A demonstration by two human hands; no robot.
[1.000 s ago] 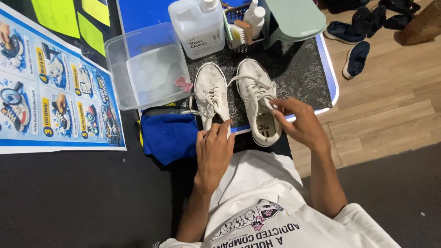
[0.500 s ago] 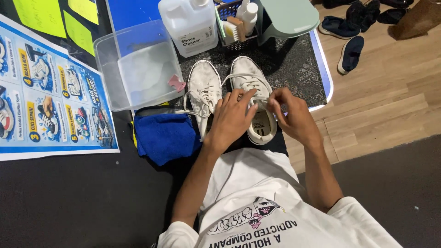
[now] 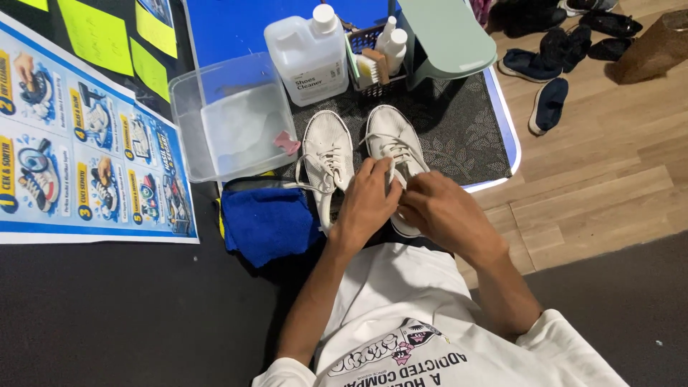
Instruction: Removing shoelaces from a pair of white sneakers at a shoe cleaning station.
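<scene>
Two white lace-up shoes stand side by side on a dark patterned mat [image 3: 459, 136]. The left shoe [image 3: 326, 154] lies untouched, its laces loose. Both my hands meet over the rear half of the right shoe [image 3: 390, 136]. My left hand [image 3: 369, 201] has its fingers curled at the laces and tongue. My right hand [image 3: 437, 211] pinches the laces from the other side. The shoe's heel is hidden beneath my hands.
A clear plastic tub [image 3: 233, 122] with water stands left of the shoes, a small pink piece [image 3: 287, 142] on its rim. A blue cloth [image 3: 269, 218], a white cleaner jug [image 3: 308, 57], a basket with bottles and a brush [image 3: 380, 64], a green stool [image 3: 448, 39], an illustrated poster [image 3: 79, 158] and dark shoes [image 3: 548, 104] lie around.
My left hand has come up from my lap onto the right shoe and joined my right hand at the laces. The view has shifted slightly.
</scene>
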